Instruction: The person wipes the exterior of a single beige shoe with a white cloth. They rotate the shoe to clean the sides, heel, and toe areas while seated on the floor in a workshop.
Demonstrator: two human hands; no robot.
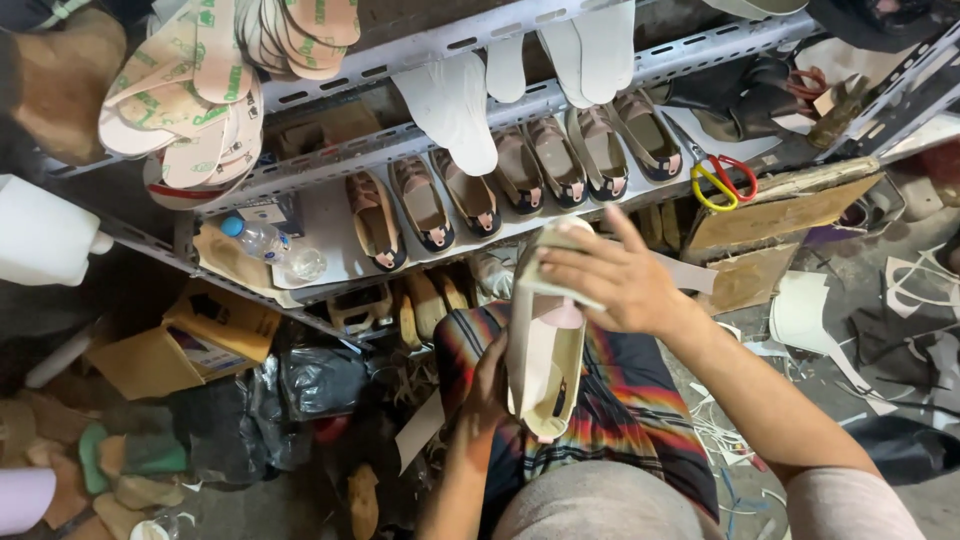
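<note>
Over the lap, above a striped cloth [610, 410] in red, dark and yellow bands: a pale shoe upper on a last [545, 350], held upright with its toe end toward the shelves. Left hand [490, 385] wrapped around the lower side of it, fingers closed on the heel end. Right hand [610, 275] laid flat over the top, fingers spread and pressing a thin pale strip against the toe end (whether pinched or only pressed, cannot tell).

Just beyond, on a perforated metal shelf [330, 235]: a row of finished shoes on lasts [520, 170], brown with dark soles, toes pointing down. Above them, white insole blanks [455, 105] hanging over the upper rail, and a stack of tan insoles with green print [200, 90] at far left. Scissors with red and yellow handles [722, 180] at the right end of the shelf, beside cardboard sheets [785, 215]. A clear plastic bottle with a blue cap [265, 245] lying on its side at left. Below, a yellow cardboard box [200, 335] and dark plastic bags [320, 385].
</note>
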